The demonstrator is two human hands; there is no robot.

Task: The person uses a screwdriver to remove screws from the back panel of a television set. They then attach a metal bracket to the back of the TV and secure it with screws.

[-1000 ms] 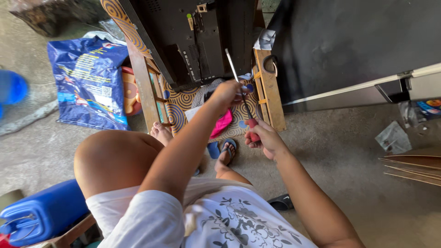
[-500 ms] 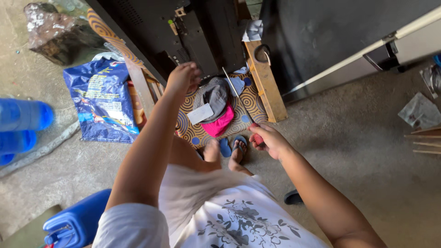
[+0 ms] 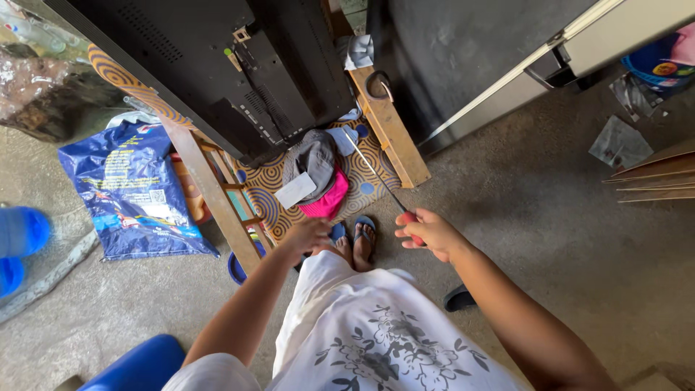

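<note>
My right hand (image 3: 428, 233) grips a screwdriver (image 3: 382, 179) by its red handle, its long shaft pointing up toward the black back panel of a flat television (image 3: 239, 80). My left hand (image 3: 308, 235) hangs loosely curled above my feet, holding nothing that I can see. Below the television, a grey cloth, a pink cloth (image 3: 327, 203) and a white card (image 3: 295, 190) lie on a patterned mat. I am standing in a white floral garment, with blue sandals on my feet.
A wooden frame (image 3: 387, 127) with orange-patterned fabric flanks the television. A blue printed bag (image 3: 130, 192) lies at left on the concrete floor. A dark cabinet (image 3: 470, 65) stands at right, with wooden boards (image 3: 651, 177) and a blue container (image 3: 137, 366) nearby.
I have risen and the view has pulled back. My left hand dropped from the television's back down to near my legs. My right hand keeps the screwdriver.
</note>
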